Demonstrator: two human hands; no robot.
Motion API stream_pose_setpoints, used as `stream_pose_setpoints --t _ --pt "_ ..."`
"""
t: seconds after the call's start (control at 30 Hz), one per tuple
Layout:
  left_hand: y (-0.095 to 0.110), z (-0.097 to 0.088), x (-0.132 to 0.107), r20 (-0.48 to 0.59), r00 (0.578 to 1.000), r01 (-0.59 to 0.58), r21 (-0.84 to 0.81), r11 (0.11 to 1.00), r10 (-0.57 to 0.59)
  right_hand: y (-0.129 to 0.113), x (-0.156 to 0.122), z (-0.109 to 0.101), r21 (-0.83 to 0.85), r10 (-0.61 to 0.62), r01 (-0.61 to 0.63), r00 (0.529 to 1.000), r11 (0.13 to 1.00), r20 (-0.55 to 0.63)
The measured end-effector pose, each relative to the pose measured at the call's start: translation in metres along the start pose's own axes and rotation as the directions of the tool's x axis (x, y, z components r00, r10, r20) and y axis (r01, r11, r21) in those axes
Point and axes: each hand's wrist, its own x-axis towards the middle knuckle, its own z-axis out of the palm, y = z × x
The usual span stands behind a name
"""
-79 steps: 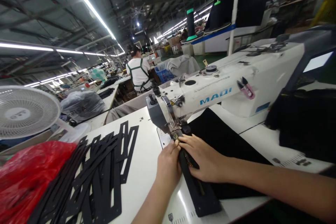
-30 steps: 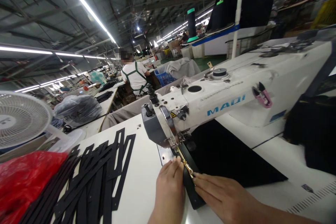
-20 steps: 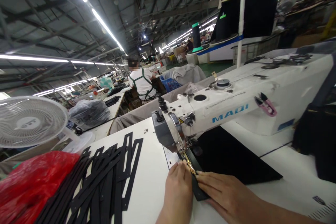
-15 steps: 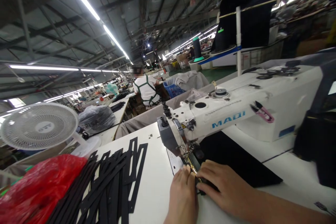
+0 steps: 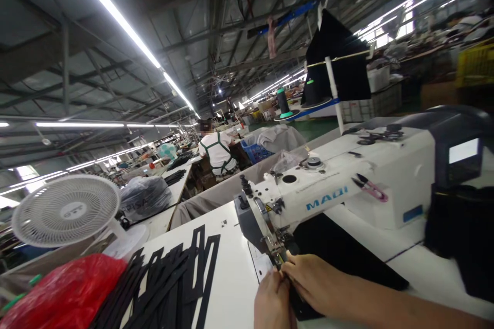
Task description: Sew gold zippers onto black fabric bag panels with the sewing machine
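Note:
A white sewing machine [image 5: 328, 185] stands on the table, with its needle and presser foot area [image 5: 278, 252] just ahead of my hands. My left hand [image 5: 272, 298] is closed at the front of the foot, its fingertips pinching the edge of a dark piece. Close beside it, my right hand [image 5: 318, 280] has thumb and fingers pressed together on the same black fabric piece [image 5: 303, 309], which shows below the palm. Fingers hide most of the edge between them. A larger black panel [image 5: 339, 247] lies under the machine arm, right of the needle.
Black strips with slots [image 5: 170, 282] are heaped on the left of the table, against a red plastic bag [image 5: 65, 293]. A white fan [image 5: 69, 211] stands behind. Pink-handled thread snips [image 5: 370, 188] rest on the machine. Farther off, a person [image 5: 219, 151] sits facing away.
The view has tilted, so the table appears lower. My right hand's fingers have drawn together, nearer my left hand. More of the black piece shows beneath them.

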Motion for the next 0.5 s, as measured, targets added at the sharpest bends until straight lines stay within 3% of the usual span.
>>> stream_pose_setpoints --t 0.1,0.17,0.37,0.5 --pt "0.001 0.013 -0.004 -0.166 0.981 0.094 -0.058 0.994 -0.103 0.004 0.006 0.007 -0.095 -0.011 0.005 0.998 0.995 -0.061" --pt "0.004 0.015 -0.004 -0.205 0.970 0.112 -0.099 0.989 -0.130 0.005 0.009 0.009 -0.067 0.054 -0.063 0.991 0.996 -0.123" --pt "0.020 -0.012 0.006 0.022 0.988 0.152 -0.038 0.988 -0.151 0.010 0.014 0.008 0.022 0.291 -0.292 0.945 0.956 -0.150" --pt "0.032 -0.031 0.019 0.220 0.964 0.139 0.057 0.989 -0.148 0.014 0.022 0.013 0.039 0.414 -0.412 0.904 0.910 -0.110"
